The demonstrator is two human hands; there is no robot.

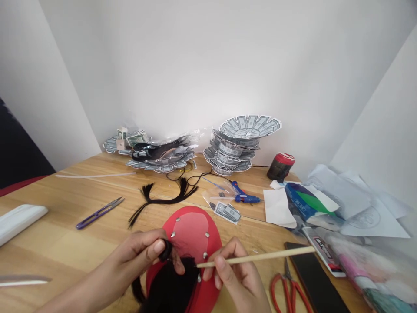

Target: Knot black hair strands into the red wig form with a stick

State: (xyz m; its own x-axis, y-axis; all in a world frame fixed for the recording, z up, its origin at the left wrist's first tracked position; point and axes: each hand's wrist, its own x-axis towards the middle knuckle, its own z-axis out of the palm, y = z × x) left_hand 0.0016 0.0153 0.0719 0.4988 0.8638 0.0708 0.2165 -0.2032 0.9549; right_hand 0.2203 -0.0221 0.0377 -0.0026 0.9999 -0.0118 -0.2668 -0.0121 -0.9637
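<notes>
A red oval piece (213, 237) with a pinkish patch (194, 224) and several silver studs rests on the table in front of me. Black hair (177, 284) covers its lower part. My left hand (143, 256) pinches a dark tuft of hair (166, 251) over the piece's left side. In my right hand (236, 274) is a thin pale wooden stick (270, 256), held like a pen. Its tip touches or hovers just over the edge of the black hair; I cannot tell which.
Purple thread snips (97, 214), a black hair bundle (163, 200) and a blue glue gun (245, 195) lie beyond. Red-handled scissors (288, 289), a dark phone (316, 278) and plastic packets (302, 202) crowd the right. Paper-covered bowls (231, 150) stand at the wall.
</notes>
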